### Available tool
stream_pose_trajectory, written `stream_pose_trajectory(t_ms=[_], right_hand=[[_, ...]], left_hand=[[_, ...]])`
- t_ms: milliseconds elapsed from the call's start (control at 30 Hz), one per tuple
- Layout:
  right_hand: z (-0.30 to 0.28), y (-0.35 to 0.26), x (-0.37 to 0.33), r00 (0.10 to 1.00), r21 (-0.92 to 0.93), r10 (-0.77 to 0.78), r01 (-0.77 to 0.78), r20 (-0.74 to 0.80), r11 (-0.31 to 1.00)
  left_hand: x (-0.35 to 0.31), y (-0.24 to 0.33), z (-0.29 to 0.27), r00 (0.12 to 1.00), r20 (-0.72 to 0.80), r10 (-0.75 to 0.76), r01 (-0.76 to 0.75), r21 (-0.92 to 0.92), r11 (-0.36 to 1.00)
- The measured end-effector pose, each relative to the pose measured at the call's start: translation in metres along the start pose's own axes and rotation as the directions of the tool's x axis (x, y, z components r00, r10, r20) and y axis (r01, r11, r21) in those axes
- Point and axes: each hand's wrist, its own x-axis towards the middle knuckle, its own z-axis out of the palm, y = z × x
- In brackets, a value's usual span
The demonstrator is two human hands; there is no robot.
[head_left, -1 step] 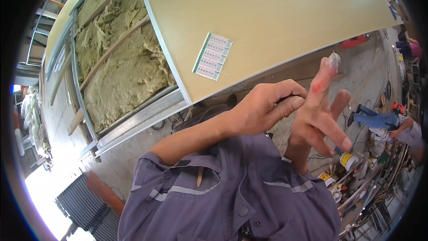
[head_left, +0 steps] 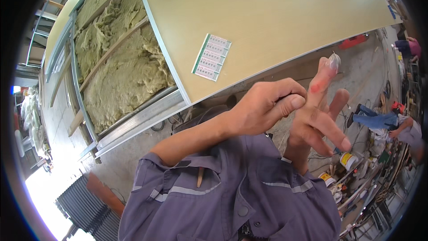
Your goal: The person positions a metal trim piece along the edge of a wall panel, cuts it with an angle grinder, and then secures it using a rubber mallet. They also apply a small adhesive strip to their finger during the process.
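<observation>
Left hand (head_left: 265,108), thumb and forefinger pressed together at the right hand (head_left: 314,120), any pinched item impossible to make out; right hand, fingers spread, clear wrapping (head_left: 334,61) on its raised fingertip, blocking part of the concrete floor (head_left: 365,85); beyond, pale panel (head_left: 276,13) bearing label sheet (head_left: 211,57); insulation (head_left: 127,89) at left, buckets (head_left: 348,161) at right.

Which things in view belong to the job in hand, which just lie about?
Seemingly in use: left hand; right hand, fingers spread; clear wrap on its fingertip.

Apparently lying about: pink-green paper sheet on tan board; yellow-and-white buckets.
</observation>
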Motion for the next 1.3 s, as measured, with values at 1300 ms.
stream_pose_trajectory(t_ms=[1300], right_hand=[[0.004,-0.011,-0.008,0.997,0.062,-0.009,0.015,-0.083,0.998]], left_hand=[[0.024,-0.015,0.016,0.972,-0.089,0.218,-0.22,-0.011,0.975]])
